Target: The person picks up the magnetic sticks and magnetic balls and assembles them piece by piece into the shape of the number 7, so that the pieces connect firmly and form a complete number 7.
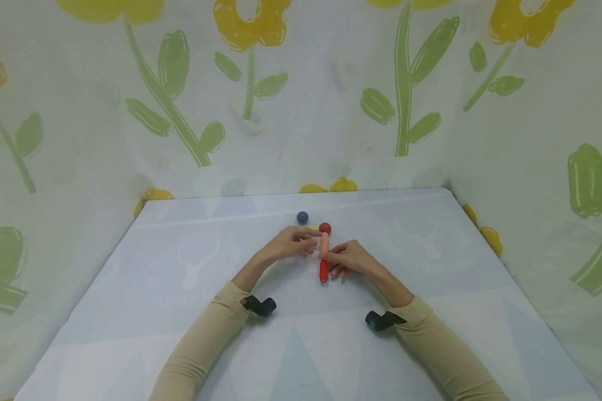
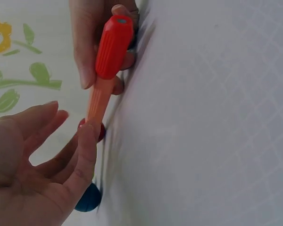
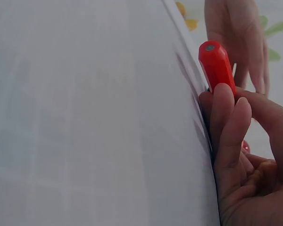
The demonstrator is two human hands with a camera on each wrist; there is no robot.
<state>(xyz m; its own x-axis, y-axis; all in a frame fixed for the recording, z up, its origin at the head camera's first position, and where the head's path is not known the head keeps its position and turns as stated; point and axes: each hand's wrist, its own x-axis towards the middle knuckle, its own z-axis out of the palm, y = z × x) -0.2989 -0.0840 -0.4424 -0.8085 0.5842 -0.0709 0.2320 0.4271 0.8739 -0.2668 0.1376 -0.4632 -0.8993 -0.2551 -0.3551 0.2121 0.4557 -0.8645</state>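
A ribbed stick (image 1: 324,270), red at its near end and peach toward its far end, points away across the table. My right hand (image 1: 352,257) pinches it around the middle between thumb and fingers. In the right wrist view its red end (image 3: 217,66) sticks out past the fingertips. My left hand (image 1: 296,243) is at the far end, and one fingertip seems to touch the peach part (image 2: 100,96); the other fingers are spread apart from it. Just beyond the stick lies a red ball (image 1: 325,228), partly covered by fingers in the left wrist view.
A blue ball (image 1: 302,217) lies behind my left hand. Between the balls shows a small yellow piece (image 1: 313,228), mostly hidden. The pale table (image 1: 190,334) is bordered by flower-patterned curtains (image 1: 301,122). A black wrist camera (image 1: 261,306) sits at each sleeve.
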